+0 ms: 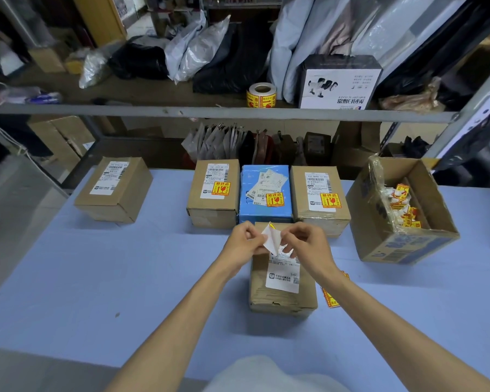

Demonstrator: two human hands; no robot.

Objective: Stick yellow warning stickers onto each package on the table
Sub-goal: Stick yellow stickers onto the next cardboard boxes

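Two bare hands meet above a small cardboard package [283, 281] lying near the middle of a table [96, 278] covered in pale blue cloth. Between them is a sticker [270, 238] seen mostly from its white, glossy backing side, with a sliver of yellow and red showing at its top corner; the paper curls slightly. The left hand [245, 241] pinches the sticker's left edge between thumb and fingertips, the other fingers curled in. The right hand [304, 241] pinches the right edge the same way, thumb and forefinger pressed together on the paper. The package beneath is brown, creased and dented at its near edge, with a white printed shipping label on top. Farther back stand three packages in a row, touching side by side: a brown box [213, 198], a smooth blue box [265, 195] and another brown box [318, 199], each carrying a square yellow warning sticker with red print on its top. Well apart to the far left sits a brown box [112, 189] with only a white label. To the right stands an open cardboard carton [408, 244] holding crumpled sticker backings in clear plastic. More yellow stickers [331, 298] lie on the cloth just right of the near package, partly hidden by the right forearm. A roll of yellow stickers [261, 95] stands on the shelf behind.
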